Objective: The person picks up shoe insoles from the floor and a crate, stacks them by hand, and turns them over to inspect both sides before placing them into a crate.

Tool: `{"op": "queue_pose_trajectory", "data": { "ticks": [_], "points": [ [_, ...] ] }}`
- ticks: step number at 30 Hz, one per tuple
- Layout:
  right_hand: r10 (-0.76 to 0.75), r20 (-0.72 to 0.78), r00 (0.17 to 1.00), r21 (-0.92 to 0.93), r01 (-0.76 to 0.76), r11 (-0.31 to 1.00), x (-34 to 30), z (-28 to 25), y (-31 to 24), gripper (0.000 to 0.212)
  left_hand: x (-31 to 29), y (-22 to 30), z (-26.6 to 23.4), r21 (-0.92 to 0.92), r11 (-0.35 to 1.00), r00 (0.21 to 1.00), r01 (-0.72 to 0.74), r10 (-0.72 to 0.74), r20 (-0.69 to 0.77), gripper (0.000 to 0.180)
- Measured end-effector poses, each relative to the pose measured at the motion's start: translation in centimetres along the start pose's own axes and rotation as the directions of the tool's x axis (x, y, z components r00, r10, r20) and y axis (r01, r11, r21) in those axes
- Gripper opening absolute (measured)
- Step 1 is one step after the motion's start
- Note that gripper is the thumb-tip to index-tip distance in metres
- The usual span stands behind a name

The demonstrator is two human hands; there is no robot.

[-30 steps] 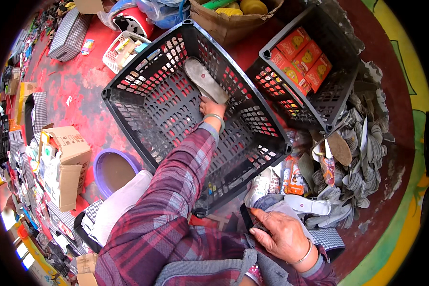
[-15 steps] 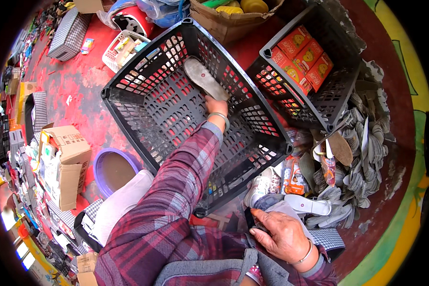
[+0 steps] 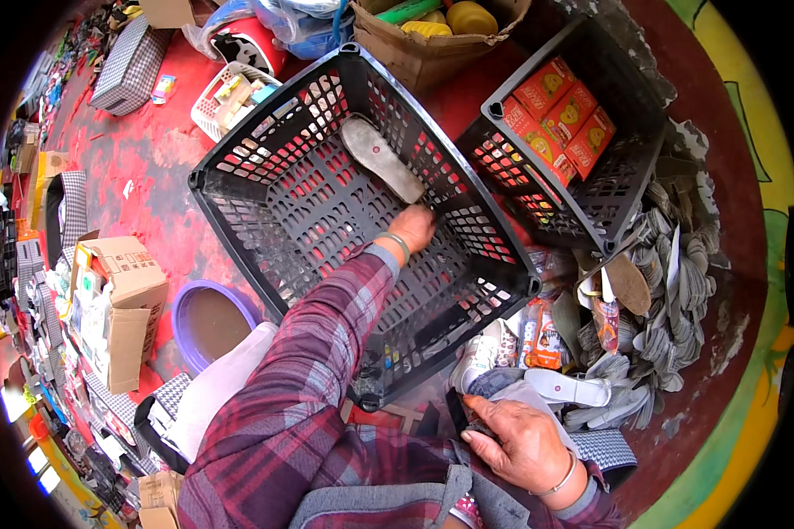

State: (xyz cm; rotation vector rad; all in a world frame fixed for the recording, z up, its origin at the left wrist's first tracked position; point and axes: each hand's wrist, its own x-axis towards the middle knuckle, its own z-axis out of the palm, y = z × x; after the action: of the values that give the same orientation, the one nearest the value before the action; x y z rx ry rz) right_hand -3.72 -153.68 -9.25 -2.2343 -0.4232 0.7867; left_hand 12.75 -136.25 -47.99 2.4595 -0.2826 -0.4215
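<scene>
My left hand (image 3: 412,227) reaches into a large black plastic crate (image 3: 322,220), just below the near end of a grey-white shoe insole (image 3: 379,159). The insole lies on the crate floor along its right wall, apart from the hand. The fingers are partly turned away, loosely spread, with nothing visible in them. My right hand (image 3: 522,441) rests palm down over pale cloth at the lower right, thumb and forefinger apart, beside a small dark edge. Beyond it lies a white insole (image 3: 569,386).
A second black crate (image 3: 626,176) with red-orange boxes (image 3: 560,115) stands at the right, above a heap of grey insoles (image 3: 670,291). White shoes (image 3: 478,357) sit near the crate. Left are a purple basin (image 3: 181,313) and a cardboard box (image 3: 132,282); behind, a carton (image 3: 406,57).
My left hand has let go of the insole's near end and moved slightly down and right. The insole stays on the crate floor. My right hand has hardly moved.
</scene>
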Motion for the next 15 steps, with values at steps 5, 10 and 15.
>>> {"op": "queue_pose_trajectory", "data": {
  "ticks": [5,10,15],
  "points": [
    [0.019,0.028,0.999,-0.006,-0.019,1.0,0.1,-0.3,-0.2,0.038,0.8,-2.3,1.8,0.025,0.999,1.0,-0.025,0.025,-0.008,0.024],
    [0.001,0.01,1.0,0.011,-0.001,1.0,0.1,-0.1,0.0,0.038,0.9,-2.7,-2.5,0.13,0.987,0.994,-0.096,0.089,0.059,0.026],
    [0.021,-0.002,1.0,0.0,-0.021,1.0,0.0,0.0,-0.2,0.037,1.2,-4.4,-4.5,0.075,0.983,0.973,0.169,-0.154,-0.169,0.023]
  ]
}}
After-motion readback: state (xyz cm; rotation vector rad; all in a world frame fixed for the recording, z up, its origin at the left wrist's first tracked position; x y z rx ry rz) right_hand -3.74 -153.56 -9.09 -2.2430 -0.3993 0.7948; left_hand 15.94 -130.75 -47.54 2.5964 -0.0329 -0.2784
